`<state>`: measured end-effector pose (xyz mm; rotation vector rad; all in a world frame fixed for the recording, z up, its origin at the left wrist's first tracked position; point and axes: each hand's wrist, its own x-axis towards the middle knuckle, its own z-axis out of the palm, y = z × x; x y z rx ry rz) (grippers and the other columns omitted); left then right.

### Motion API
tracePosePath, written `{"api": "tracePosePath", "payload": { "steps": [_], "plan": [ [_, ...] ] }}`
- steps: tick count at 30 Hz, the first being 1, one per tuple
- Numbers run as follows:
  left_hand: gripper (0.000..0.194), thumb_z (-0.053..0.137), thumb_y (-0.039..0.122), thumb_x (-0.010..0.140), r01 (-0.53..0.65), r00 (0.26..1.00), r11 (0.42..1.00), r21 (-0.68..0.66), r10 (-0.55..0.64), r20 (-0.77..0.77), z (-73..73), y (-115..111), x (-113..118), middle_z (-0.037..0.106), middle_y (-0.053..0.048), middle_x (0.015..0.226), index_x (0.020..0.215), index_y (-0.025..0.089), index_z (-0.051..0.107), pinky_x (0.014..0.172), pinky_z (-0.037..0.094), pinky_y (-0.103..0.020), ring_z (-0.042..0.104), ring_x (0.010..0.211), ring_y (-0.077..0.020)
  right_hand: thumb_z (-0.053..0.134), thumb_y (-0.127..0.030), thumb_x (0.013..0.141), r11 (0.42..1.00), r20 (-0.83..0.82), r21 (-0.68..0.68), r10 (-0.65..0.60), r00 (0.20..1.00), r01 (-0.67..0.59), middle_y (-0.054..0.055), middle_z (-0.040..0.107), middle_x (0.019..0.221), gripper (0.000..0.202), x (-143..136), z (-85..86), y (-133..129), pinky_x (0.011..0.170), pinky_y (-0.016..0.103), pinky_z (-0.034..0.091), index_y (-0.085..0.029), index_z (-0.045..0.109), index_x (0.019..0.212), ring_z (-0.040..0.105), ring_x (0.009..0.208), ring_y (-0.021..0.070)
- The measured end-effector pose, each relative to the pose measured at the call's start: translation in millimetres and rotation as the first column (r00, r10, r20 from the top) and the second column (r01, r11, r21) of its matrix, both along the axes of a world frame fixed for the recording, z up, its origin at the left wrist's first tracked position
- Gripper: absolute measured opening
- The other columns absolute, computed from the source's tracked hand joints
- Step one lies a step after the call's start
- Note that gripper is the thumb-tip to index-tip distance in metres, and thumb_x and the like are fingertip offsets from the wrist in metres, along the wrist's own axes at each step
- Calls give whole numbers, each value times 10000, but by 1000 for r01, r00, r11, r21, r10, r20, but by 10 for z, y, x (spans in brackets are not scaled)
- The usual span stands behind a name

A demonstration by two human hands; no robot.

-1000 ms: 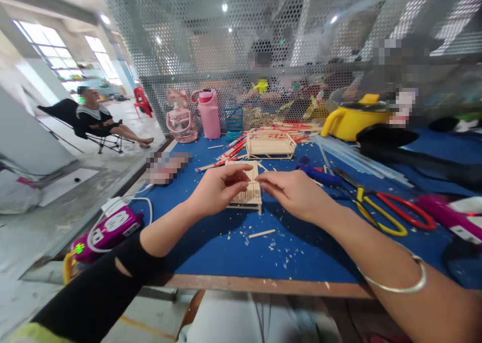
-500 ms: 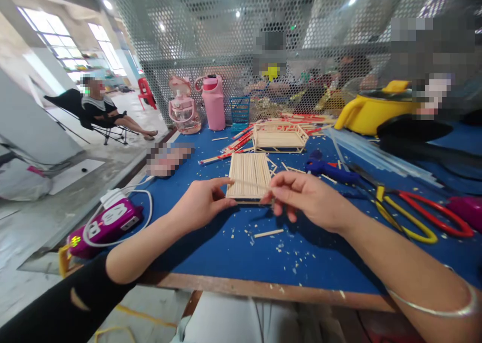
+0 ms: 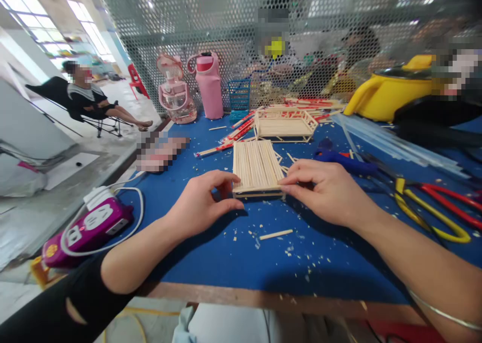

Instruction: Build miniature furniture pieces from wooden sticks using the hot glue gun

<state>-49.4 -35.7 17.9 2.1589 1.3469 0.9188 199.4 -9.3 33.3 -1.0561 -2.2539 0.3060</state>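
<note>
Both forearms reaching forward, from the two lower corners, over the blue tabletop (image 3: 211, 262); on the left one, a black sleeve (image 3: 88, 282). Left hand (image 3: 199, 202) open, palm toward the inside, with a wide gap between thumb and forefinger; forefinger close at the near left corner of the stick platform (image 3: 256, 164), thumb lower and in front of it. Cannot tell if really touching there. Right hand (image 3: 327, 190) with wrist low, thumb and forefinger pinched together on the right end of a crosswise stick (image 3: 258, 189), at the near right corner of the same platform.

Platform lying flat on the tabletop, between the two hands, with the slats pointing away and the crosswise stick along the near edge. Just behind, a railed stick frame (image 3: 284, 127); in front, a loose short stick (image 3: 276, 234) among small chips.

Compared with half a second ago: crosswise stick now lower and at the near edge, instead of slanting above the slats; left forefinger no more on its left end. Compared with one second ago: hands farther apart, and the slats, then mostly hidden by fingers, now well visible.
</note>
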Motion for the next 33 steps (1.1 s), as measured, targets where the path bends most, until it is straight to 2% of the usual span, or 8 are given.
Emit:
{"api": "tracePosePath", "payload": {
  "steps": [4, 6, 10, 16, 19, 25, 30, 33],
  "plan": [
    [160, 679, 318, 752, -10, 999, 996, 85, 7, 43, 4, -1, 19, 680, -24, 777, 836, 184, 706, 600, 474, -222, 606, 676, -123, 620, -235, 780, 1000, 31, 1, 2, 1000, -3, 12, 675, 762, 93, 7, -6, 6, 642, 309, 469, -240, 708, 752, 616, 698, 157],
    [114, 658, 285, 774, -6, 999, 996, 92, 2, 47, 14, 9, 24, 697, -24, 766, 776, 190, 721, 621, 474, -223, 617, 681, -123, 616, -232, 781, 1000, 33, 7, 7, 999, -7, 14, 679, 762, 98, 8, -2, 2, 645, 310, 473, -236, 710, 755, 619, 697, 157],
    [112, 662, 282, 767, -65, 995, 997, 38, 61, 81, 8, 15, 43, 709, -23, 755, 772, 192, 729, 633, 473, -231, 624, 677, -131, 621, -222, 777, 1000, 4, -11, -7, 1000, 7, 16, 682, 764, 94, -4, -9, 3, 642, 300, 474, -230, 712, 757, 621, 688, 152],
    [159, 656, 332, 759, -132, 985, 989, -69, 139, 107, -1, 1, 61, 714, -20, 771, 783, 192, 727, 638, 464, -235, 618, 688, -136, 641, -226, 766, 988, -86, -148, -62, 994, 49, -4, 672, 745, 67, -20, -50, 16, 627, 265, 459, -215, 697, 732, 606, 666, 128],
    [183, 646, 351, 761, -140, 982, 983, -116, 153, 113, 24, -4, 54, 712, -22, 773, 788, 189, 726, 642, 464, -242, 615, 692, -139, 640, -230, 770, 984, -86, -168, -72, 994, 57, 0, 664, 752, 68, -26, -58, 9, 642, 257, 449, -204, 696, 741, 599, 686, 125],
    [191, 627, 357, 763, -103, 990, 986, -132, 114, 85, 66, 12, 36, 709, -29, 780, 779, 195, 726, 680, 472, -275, 619, 710, -153, 634, -211, 777, 989, -60, -147, -19, 998, 10, -2, 643, 748, 73, -32, -45, 1, 655, 244, 430, -198, 692, 736, 581, 691, 113],
    [199, 626, 368, 751, -122, 989, 987, -109, 130, 71, 58, 13, 46, 708, -35, 768, 756, 195, 724, 664, 474, -281, 621, 703, -159, 636, -238, 784, 986, -57, -162, -38, 998, 29, -5, 657, 730, 83, -15, -22, 32, 629, 236, 421, -190, 697, 754, 579, 668, 108],
    [215, 617, 386, 754, -127, 990, 988, -88, 131, 48, 56, 11, 45, 709, -35, 768, 755, 198, 722, 656, 473, -281, 621, 699, -161, 632, -204, 774, 988, -8, -150, 17, 1000, -18, -1, 671, 758, 78, 20, 11, 42, 664, 245, 423, -194, 708, 779, 588, 702, 116]
  ]
}}
